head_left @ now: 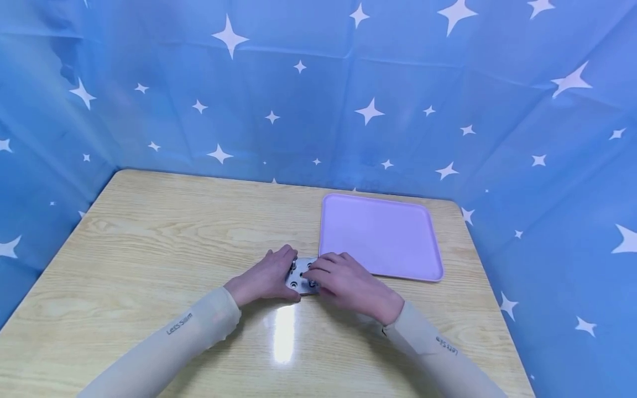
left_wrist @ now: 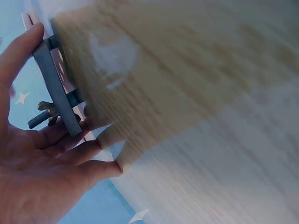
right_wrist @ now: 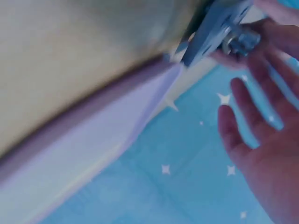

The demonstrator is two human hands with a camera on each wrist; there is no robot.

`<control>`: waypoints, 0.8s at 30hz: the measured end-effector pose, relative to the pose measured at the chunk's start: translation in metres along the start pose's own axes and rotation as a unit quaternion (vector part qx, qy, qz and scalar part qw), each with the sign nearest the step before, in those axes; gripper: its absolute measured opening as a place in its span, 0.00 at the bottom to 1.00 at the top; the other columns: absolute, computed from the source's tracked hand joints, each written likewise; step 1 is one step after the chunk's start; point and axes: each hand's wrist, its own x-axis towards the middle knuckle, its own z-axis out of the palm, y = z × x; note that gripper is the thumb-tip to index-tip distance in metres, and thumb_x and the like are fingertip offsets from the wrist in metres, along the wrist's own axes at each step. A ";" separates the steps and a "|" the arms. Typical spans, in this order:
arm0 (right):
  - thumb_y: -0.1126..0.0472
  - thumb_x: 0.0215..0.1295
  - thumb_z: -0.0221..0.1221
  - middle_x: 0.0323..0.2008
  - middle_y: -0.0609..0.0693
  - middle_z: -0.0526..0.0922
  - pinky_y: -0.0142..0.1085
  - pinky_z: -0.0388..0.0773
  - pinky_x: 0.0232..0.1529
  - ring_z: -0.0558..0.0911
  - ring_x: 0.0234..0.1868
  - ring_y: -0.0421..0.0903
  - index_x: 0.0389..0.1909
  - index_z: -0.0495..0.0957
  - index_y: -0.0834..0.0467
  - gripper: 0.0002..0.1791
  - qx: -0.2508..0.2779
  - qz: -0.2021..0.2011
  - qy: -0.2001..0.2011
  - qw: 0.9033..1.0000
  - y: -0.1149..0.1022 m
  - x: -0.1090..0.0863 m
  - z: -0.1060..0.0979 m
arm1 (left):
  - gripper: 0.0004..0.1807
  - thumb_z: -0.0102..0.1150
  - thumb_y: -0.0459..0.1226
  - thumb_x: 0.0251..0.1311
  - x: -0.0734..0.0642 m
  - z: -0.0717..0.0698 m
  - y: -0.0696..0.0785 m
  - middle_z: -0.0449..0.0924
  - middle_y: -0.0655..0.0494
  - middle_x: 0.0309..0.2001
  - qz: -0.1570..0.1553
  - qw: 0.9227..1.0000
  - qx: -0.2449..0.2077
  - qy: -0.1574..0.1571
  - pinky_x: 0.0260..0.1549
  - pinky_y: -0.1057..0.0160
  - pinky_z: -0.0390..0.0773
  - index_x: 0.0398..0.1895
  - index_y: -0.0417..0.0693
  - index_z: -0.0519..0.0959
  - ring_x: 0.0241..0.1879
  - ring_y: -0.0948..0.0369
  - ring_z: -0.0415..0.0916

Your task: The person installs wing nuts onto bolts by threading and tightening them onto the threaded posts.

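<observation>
A small grey metal plate with several holes lies low over the table, between both hands. My left hand grips its left end, thumb at the near edge and fingers at the far edge. In the left wrist view a wing nut sits on a threaded bolt through the plate, and bolt heads stick out underneath. My right hand bends over the plate's right end. Its thumb and forefinger pinch a shiny wing nut there, while the other fingers stay off the plate.
A purple tray lies on the wooden table, just behind and right of the plate, its near left corner close to the right hand. Blue star-patterned cloth hangs along the back and sides.
</observation>
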 end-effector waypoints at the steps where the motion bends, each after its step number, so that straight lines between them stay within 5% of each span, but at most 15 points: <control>1: 0.59 0.65 0.71 0.57 0.43 0.83 0.45 0.79 0.53 0.78 0.60 0.47 0.58 0.83 0.48 0.21 -0.012 -0.023 -0.007 1.000 0.002 0.000 -0.002 | 0.47 0.83 0.49 0.42 0.000 0.000 0.000 0.73 0.49 0.48 0.000 1.000 0.003 -0.001 0.63 0.32 0.69 0.60 0.31 0.70 0.44 0.57 0.72; 8: 0.64 0.68 0.67 0.59 0.37 0.82 0.44 0.76 0.59 0.76 0.64 0.46 0.54 0.84 0.44 0.18 -0.057 -0.081 -0.019 0.995 0.005 0.003 0.001 | 0.48 0.84 0.50 0.41 -0.003 0.000 -0.002 0.74 0.48 0.48 0.003 1.000 0.018 0.000 0.59 0.37 0.74 0.60 0.30 0.71 0.42 0.57 0.71; 16: 0.62 0.65 0.69 0.50 0.37 0.85 0.43 0.77 0.58 0.78 0.59 0.43 0.45 0.86 0.44 0.11 -0.067 -0.073 0.001 0.995 0.004 0.003 0.007 | 0.51 0.84 0.49 0.42 -0.004 0.002 -0.001 0.74 0.46 0.51 0.001 1.000 -0.001 -0.005 0.63 0.32 0.69 0.63 0.28 0.69 0.45 0.56 0.73; 24: 0.61 0.65 0.69 0.42 0.40 0.86 0.38 0.76 0.44 0.80 0.45 0.43 0.41 0.85 0.48 0.07 -0.076 -0.055 0.033 0.995 0.001 0.006 0.014 | 0.52 0.84 0.51 0.43 -0.001 0.001 0.001 0.74 0.45 0.52 -0.007 1.000 0.007 -0.008 0.66 0.32 0.67 0.65 0.29 0.68 0.48 0.55 0.73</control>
